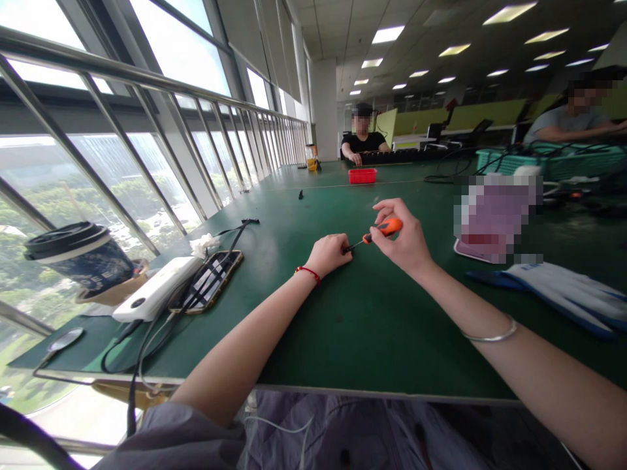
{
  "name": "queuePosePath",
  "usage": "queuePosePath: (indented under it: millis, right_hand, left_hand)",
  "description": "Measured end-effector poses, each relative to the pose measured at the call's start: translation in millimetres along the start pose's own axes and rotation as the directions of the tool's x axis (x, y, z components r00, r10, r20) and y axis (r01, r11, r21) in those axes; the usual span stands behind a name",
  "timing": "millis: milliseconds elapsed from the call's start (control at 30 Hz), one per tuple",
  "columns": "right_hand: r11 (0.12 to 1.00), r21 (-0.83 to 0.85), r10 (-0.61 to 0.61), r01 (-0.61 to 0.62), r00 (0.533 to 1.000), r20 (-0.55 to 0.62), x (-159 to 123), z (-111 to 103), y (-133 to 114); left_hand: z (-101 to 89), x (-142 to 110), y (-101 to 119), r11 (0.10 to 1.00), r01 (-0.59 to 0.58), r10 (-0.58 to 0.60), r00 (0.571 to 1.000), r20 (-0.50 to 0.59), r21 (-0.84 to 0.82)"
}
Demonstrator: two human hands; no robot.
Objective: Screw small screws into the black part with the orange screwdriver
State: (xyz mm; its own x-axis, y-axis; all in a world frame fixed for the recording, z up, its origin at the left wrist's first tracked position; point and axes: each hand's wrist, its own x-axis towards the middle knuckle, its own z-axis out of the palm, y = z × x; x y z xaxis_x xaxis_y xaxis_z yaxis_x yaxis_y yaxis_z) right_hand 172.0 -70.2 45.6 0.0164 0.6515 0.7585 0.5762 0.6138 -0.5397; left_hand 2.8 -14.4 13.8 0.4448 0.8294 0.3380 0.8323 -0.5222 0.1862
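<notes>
My right hand point(402, 238) grips the orange and black handle of a screwdriver point(388, 228), its shaft slanting down to the left. The screwdriver's tip meets a small black part point(346, 250) at the fingers of my left hand point(332, 253). My left hand is closed around that part and rests on the green tabletop point(318, 339). Most of the black part is hidden by the fingers, so its kind does not show.
On the left lie a phone point(210, 282), a white power bank point(157, 287), cables and a lidded cup point(83, 261). Gloves point(568, 287) and a blurred pink item point(497, 219) are at right. Farther back are a red tray point(362, 176), a green basket point(563, 163) and two people.
</notes>
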Motion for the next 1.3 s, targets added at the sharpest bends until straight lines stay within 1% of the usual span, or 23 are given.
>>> queuePosePath:
  millis: [167, 333, 400, 533, 600, 667, 733, 900, 1033, 1100, 1200, 1300]
  right_hand:
    - [0.997, -0.047, 0.07, -0.068, 0.996, 0.049, 0, 0, -3]
    - [0.999, 0.013, 0.037, -0.038, 0.995, 0.092, 1, 0, -5]
    - [1.0, 0.004, 0.022, -0.023, 0.997, 0.069, 1, 0, -3]
    - [0.999, 0.007, -0.05, 0.049, 0.999, 0.009, 0, 1, 2]
    - [1.0, -0.008, -0.025, 0.025, 1.0, 0.008, -1, 2, 0]
    - [0.998, -0.044, 0.052, -0.051, 0.998, 0.03, -1, 2, -3]
    - [0.994, -0.062, 0.097, -0.095, 0.994, 0.044, -1, 2, -7]
    - [0.999, -0.011, 0.054, -0.053, 0.996, 0.073, -1, 1, -7]
    - [1.0, 0.0, 0.001, -0.001, 1.0, -0.01, -1, 2, -2]
    - [1.0, -0.029, 0.008, -0.009, 1.0, -0.02, -1, 2, -2]
    - [0.995, -0.076, 0.062, -0.061, 0.998, 0.02, -2, 1, -6]
    - [0.996, -0.057, 0.069, -0.065, 0.995, 0.077, -2, 1, -9]
  left_hand:
    - [0.6, 0, 0, 1.0, -0.003, 0.003, 1.0, 0.001, -0.001]
    - [1.0, 0, -1, 1.0, 0.002, -0.002, 1.0, 0.004, -0.002]
    - [1.7, 1, -1, 1.0, 0.0, 0.0, 1.0, -0.003, -0.004]
    - [2.6, 1, -2, 1.0, -0.011, 0.011, 1.0, -0.01, -0.005]
    - [2.2, 1, -2, 1.0, -0.012, 0.012, 1.0, -0.007, -0.005]
    - [1.5, 1, -1, 1.0, -0.01, 0.01, 1.0, -0.007, -0.002]
    - [0.8, 0, 0, 1.0, -0.008, 0.008, 1.0, -0.007, 0.0]
    - [0.5, 0, 0, 1.0, -0.005, 0.005, 1.0, 0.0, 0.001]
    - [-0.2, 0, -1, 1.0, -0.008, 0.008, 1.0, 0.007, 0.0]
    - [-1.2, 0, 0, 1.0, -0.006, 0.006, 1.0, 0.014, 0.002]
    - [-2.1, 0, 1, 1.0, -0.002, 0.002, 1.0, 0.016, 0.006]
    - [-1.7, 0, 1, 1.0, -0.005, 0.005, 1.0, 0.004, 0.004]
